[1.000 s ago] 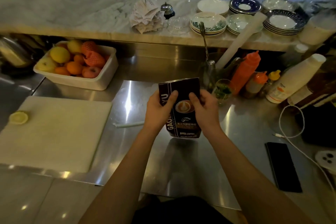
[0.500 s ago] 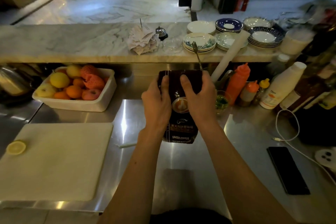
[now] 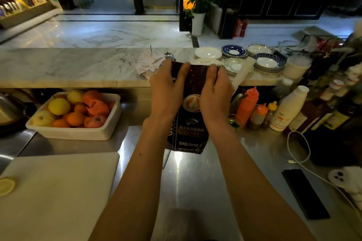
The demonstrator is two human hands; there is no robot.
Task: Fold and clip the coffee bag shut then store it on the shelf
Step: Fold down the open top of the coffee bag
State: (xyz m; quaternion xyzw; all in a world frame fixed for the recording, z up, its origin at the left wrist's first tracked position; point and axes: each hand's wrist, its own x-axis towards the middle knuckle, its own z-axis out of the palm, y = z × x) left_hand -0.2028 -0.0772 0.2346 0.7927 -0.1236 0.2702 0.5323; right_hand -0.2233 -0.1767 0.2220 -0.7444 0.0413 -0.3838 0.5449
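A dark coffee bag point(image 3: 191, 123) with a cup picture and white lettering is held upright in front of me, its bottom edge just above the steel counter point(image 3: 195, 182). My left hand point(image 3: 166, 92) grips the bag's upper left side, fingers reaching its top edge. My right hand point(image 3: 215, 94) grips the upper right side the same way. The bag's top edge sits level with the marble ledge point(image 3: 68, 66) behind. No clip is visible.
A white tub of fruit point(image 3: 78, 115) stands at the left. A white cutting board point(image 3: 54, 191) with a lemon slice point(image 3: 6, 186) lies near left. Sauce bottles point(image 3: 248, 105), a milk bottle point(image 3: 288, 109), a phone point(image 3: 305, 193) and a cable point(image 3: 299, 148) are at the right. Stacked plates point(image 3: 268, 62) rest on the ledge.
Both hands have lifted the bag and slid up toward its top edge. The camera has tilted up, showing more of the room beyond the ledge.
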